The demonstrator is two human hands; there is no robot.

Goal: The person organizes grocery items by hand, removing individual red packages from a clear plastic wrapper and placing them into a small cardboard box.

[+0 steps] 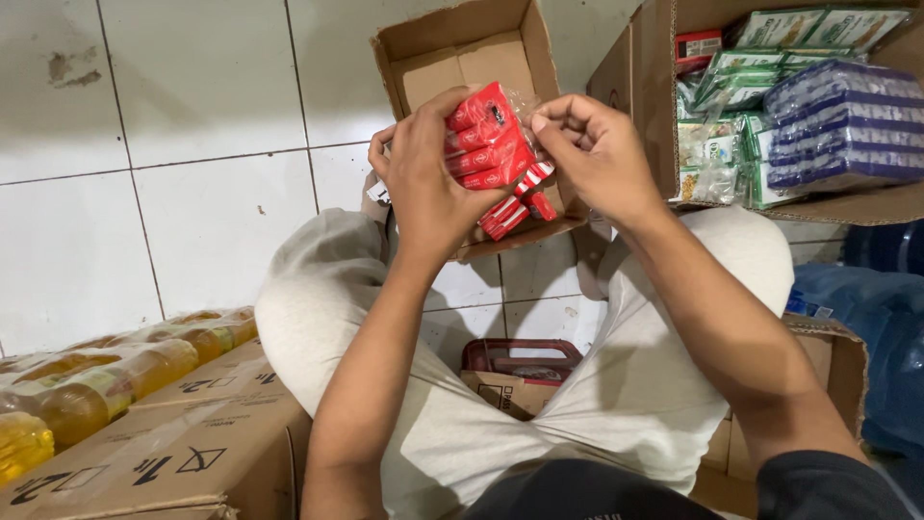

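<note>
My left hand (423,183) grips a clear-wrapped bundle of small red packs (486,144), held up above an open cardboard box (452,48). My right hand (597,149) pinches the clear plastic wrap at the bundle's right edge with thumb and fingers. A few more red and white packs (515,207) lie inside the box just below the bundle. Both forearms reach forward over my knees in light trousers.
A second open carton (847,202) at the right holds green and white packets and blue wrapped bundles. Bottles of yellow oil (106,376) lie on sealed cartons (192,453) at the lower left. A small dark red box (520,361) sits between my legs. White floor tiles surround.
</note>
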